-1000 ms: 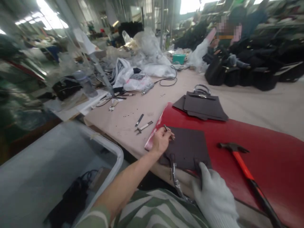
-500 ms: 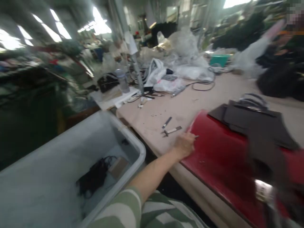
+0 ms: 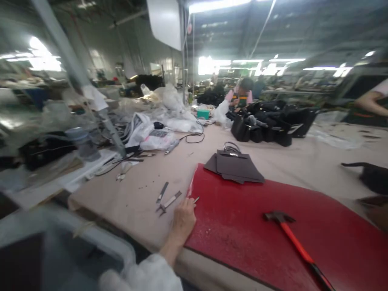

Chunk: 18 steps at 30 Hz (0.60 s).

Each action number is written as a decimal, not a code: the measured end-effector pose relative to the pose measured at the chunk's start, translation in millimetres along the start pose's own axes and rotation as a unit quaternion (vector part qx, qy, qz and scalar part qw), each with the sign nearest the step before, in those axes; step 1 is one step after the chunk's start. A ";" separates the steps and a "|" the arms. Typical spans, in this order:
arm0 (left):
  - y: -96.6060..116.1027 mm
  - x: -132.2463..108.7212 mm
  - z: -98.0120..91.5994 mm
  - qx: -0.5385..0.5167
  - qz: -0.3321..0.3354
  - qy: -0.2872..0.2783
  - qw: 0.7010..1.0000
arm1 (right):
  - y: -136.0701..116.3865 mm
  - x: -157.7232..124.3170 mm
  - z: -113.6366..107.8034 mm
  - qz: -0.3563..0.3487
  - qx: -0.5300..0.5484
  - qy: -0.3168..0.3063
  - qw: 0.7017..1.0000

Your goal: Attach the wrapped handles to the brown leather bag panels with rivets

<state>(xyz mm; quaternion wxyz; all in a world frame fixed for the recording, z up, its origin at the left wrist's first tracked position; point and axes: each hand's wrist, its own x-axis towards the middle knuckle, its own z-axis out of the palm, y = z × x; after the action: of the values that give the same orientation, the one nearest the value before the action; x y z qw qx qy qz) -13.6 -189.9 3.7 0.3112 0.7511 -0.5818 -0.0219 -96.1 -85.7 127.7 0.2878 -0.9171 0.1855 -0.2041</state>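
My left hand is closed at the left edge of a red mat, with the tip of a thin pointed tool sticking out past its fingers. Just left of it lie a small caliper and a short flat strip. A blurred white shape, perhaps my right hand in a glove, crosses in front of my left forearm; its fingers cannot be made out. Dark grey bag pieces with handles lie at the mat's far edge. A hammer with a red handle rests on the mat.
At lower left stands a grey bin, with a dark flat shape over it. Plastic-wrapped goods and a metal post are behind. Black bags crowd the table's far side. Other people are beyond the table.
The view has swung right and up. The dark grey bag piece that was blurred over the mat has left that spot, uncovering the hammer. My left hand stays at the mat's edge.
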 end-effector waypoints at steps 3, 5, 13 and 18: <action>-6.0 -0.3 8.2 0.033 0.043 0.016 0.998 | 54.8 0.9 -25.2 0.062 -0.055 0.044 0.996; -5.2 -3.1 8.2 0.045 0.059 0.033 0.997 | 100.7 -5.7 -59.8 0.185 -0.105 0.092 0.973; -10.4 -4.0 19.4 0.103 0.130 0.128 0.978 | 246.1 10.5 -221.6 0.428 -0.202 0.134 0.871; -29.4 -5.2 37.2 0.138 0.179 0.161 0.961 | 315.6 62.2 -255.6 0.418 -0.229 0.125 0.870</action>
<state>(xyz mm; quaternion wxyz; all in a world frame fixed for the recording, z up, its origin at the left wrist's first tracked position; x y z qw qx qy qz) -4.7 -198.0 -42.5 0.2926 0.6641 -0.6464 0.2356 -236.7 -471.4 145.7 0.1029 -0.7610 0.6274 -0.1291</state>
